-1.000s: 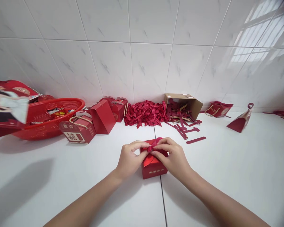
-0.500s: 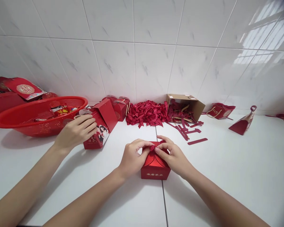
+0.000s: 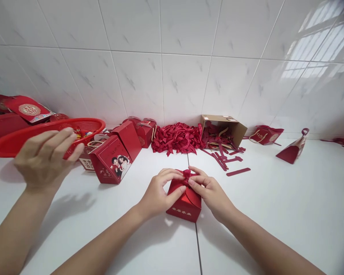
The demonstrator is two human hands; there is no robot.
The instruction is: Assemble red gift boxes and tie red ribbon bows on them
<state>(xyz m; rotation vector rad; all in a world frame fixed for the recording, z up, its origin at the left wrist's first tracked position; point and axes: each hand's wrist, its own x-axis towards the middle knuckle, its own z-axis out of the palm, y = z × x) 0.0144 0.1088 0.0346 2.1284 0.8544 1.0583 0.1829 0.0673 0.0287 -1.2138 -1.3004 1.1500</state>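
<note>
One red box sits between our right hand, pinching its bow, and our left hand (thumb and fingers parted).

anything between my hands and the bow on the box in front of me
Nothing visible: the fingers of your left hand and right hand are right at the bow on top of the box. Another person's hand is well off to the left, not in between.
</note>
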